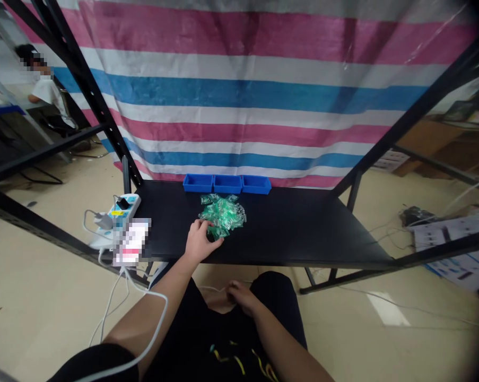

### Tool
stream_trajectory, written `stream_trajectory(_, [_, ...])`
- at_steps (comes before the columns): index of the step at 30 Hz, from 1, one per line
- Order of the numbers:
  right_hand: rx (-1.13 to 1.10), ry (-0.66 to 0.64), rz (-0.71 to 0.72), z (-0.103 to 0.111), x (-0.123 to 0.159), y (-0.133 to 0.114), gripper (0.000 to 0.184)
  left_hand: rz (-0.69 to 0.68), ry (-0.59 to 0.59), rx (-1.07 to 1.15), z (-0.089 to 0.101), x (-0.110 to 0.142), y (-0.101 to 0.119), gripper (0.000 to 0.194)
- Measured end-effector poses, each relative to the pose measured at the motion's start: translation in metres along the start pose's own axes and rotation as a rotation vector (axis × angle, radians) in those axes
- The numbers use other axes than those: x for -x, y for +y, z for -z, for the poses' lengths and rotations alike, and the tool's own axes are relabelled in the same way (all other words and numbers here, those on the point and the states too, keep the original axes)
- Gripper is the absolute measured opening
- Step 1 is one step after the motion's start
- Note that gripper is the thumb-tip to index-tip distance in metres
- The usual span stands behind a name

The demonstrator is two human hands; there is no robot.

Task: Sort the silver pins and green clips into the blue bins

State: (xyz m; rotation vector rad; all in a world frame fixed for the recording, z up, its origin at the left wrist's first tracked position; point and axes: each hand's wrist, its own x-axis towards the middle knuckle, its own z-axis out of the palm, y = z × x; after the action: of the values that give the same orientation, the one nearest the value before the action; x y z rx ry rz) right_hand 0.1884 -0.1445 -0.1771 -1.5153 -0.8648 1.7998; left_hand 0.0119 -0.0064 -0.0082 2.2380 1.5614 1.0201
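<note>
A heap of small green-and-clear plastic packets [223, 212] lies on the black tabletop [295, 228]. My left hand [201, 241] reaches over the table's front edge to the near left side of this heap. Its fingertips touch the packets, and a gap shows between thumb and fingers. Below the table edge, over my lap, is my right hand [239, 294] with its fingers curled. Whatever those fingers may hold is hidden. Behind the heap, three blue bins stand in a row: a left bin [198, 188], a middle bin [227, 189] and a right bin [257, 189].
A white power strip [130, 204] with plugs sits at the table's left edge, beside a blurred-out phone-like item [131, 241]. A white cable [163, 318] loops across my left arm. Striped sheeting [239, 95] hangs behind. A person [48, 93] sits far left.
</note>
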Motion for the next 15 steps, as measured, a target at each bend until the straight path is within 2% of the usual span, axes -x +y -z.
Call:
stream_trajectory(4, [0.004,-0.038,0.037,0.002,0.004,-0.004,0.027,-0.043,-0.033,-0.044,0.0,0.0,-0.001,0.052])
stream_trajectory(8, [0.03,-0.097,0.092,0.002,0.011,-0.012,0.026,-0.053,-0.031,-0.071,0.0,0.002,-0.001,0.038])
stream_trajectory(15, [0.021,-0.107,0.07,0.001,0.013,-0.014,0.031,-0.014,-0.011,0.012,0.002,0.001,-0.003,0.021])
